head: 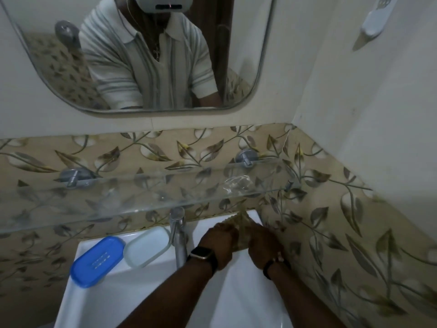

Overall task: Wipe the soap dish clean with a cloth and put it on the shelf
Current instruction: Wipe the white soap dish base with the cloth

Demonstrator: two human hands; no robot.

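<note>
A blue soap dish tray (98,261) with drain slots lies on the left rim of the white sink (236,301). Beside it, touching on its right, lies a pale translucent dish half (147,246). Both of my hands are over the sink's back right corner. My left hand (218,242) and my right hand (264,248) grip an olive-yellow cloth (241,227) between them; most of the cloth is hidden by the fingers. A clear glass shelf (99,197) runs across the wall above the sink.
A chrome tap (178,235) stands between the dish halves and my hands. A crumpled clear plastic piece (237,183) lies on the shelf's right part. Two metal brackets (73,177) hold the shelf. A mirror (142,55) hangs above. The tiled wall is close on the right.
</note>
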